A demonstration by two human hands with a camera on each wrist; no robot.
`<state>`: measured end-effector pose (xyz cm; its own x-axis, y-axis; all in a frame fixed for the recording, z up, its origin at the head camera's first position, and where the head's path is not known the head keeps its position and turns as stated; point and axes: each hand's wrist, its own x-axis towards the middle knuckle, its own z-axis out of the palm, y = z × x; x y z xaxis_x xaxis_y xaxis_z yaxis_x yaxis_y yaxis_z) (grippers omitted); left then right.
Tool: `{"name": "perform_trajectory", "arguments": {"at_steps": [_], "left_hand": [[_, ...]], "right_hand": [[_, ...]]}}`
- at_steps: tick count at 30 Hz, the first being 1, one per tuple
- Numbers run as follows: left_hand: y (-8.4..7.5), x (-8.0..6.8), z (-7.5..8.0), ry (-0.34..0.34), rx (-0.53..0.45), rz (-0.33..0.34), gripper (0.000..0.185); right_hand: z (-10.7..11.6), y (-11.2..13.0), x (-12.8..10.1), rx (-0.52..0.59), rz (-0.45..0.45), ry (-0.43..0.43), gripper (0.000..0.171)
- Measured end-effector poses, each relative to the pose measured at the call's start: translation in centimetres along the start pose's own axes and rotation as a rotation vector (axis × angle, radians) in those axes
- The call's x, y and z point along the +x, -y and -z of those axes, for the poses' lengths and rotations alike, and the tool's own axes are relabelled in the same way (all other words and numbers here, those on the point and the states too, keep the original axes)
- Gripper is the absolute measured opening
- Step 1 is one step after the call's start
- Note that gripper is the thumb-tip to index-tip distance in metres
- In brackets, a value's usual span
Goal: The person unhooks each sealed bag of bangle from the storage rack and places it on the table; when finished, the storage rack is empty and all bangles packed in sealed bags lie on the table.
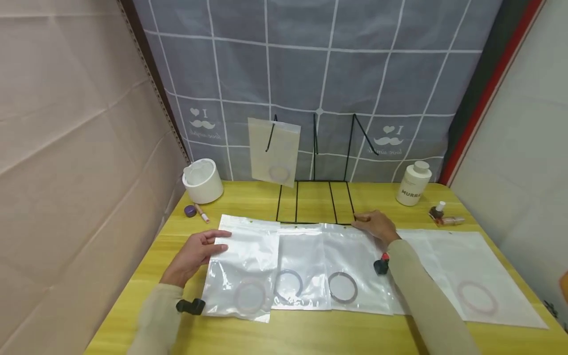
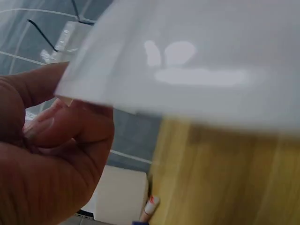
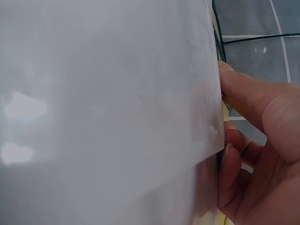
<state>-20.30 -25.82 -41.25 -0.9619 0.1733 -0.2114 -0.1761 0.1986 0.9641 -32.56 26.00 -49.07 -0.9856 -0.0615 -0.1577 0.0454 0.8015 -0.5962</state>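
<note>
Several clear plastic bags, each with a bracelet inside, lie side by side on the yellow table (image 1: 310,330). My left hand (image 1: 199,249) pinches the left edge of the leftmost bag (image 1: 248,256), thumb on top. In the left wrist view that bag (image 2: 187,61) is raised over my left hand's fingers (image 2: 70,136). My right hand (image 1: 374,224) grips the top edge of the third bag (image 1: 350,256), close to the black wire rack (image 1: 315,202). In the right wrist view the third bag (image 3: 108,112) covers some of my right hand's fingers (image 3: 229,159).
Another bag (image 1: 275,148) with a bracelet hangs on the rack's left prong. A white tub (image 1: 202,180), a purple cap (image 1: 190,211) and a small stick (image 1: 201,213) sit at back left. A white bottle (image 1: 413,183) and small bottles (image 1: 441,214) stand at back right. A further bag (image 1: 461,266) lies at right.
</note>
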Motion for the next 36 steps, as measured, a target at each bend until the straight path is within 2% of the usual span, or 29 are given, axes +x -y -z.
{"name": "perform_trajectory", "arguments": {"at_steps": [4,8,13,18,21,24,28,33,36], "left_hand": [[2.1,2.2,0.5,-0.098,0.164,0.037,0.041],[3.5,3.6,0.6,-0.131,0.225,0.076,0.039],[4.0,4.7,0.3,-0.145,0.238,0.087,0.039],[4.0,5.7,-0.1,-0.175,0.314,0.088,0.038],[4.3,6.1,-0.3,-0.179,0.352,0.080,0.037],[4.4,6.0,-0.5,-0.166,0.413,0.037,0.036],[4.3,5.7,-0.8,-0.162,0.571,-0.004,0.036],[4.0,5.6,-1.2,-0.165,0.776,0.000,0.038],[3.9,5.4,-1.5,-0.172,0.864,0.010,0.040]], "right_hand": [[0.1,0.1,-0.1,0.000,0.003,-0.012,0.063],[0.0,0.2,-0.2,-0.014,-0.005,-0.015,0.063],[-0.1,0.3,-0.1,-0.021,-0.016,-0.020,0.062],[0.2,0.3,-0.1,-0.016,-0.024,-0.018,0.062],[0.3,0.3,-0.1,-0.005,-0.021,-0.004,0.062],[0.3,0.1,0.1,-0.002,-0.012,0.008,0.063],[0.4,-0.2,0.2,-0.007,0.000,0.019,0.064],[0.3,-0.2,0.3,0.001,-0.002,0.012,0.064],[0.3,-0.2,0.4,0.000,-0.007,0.010,0.064]]}}
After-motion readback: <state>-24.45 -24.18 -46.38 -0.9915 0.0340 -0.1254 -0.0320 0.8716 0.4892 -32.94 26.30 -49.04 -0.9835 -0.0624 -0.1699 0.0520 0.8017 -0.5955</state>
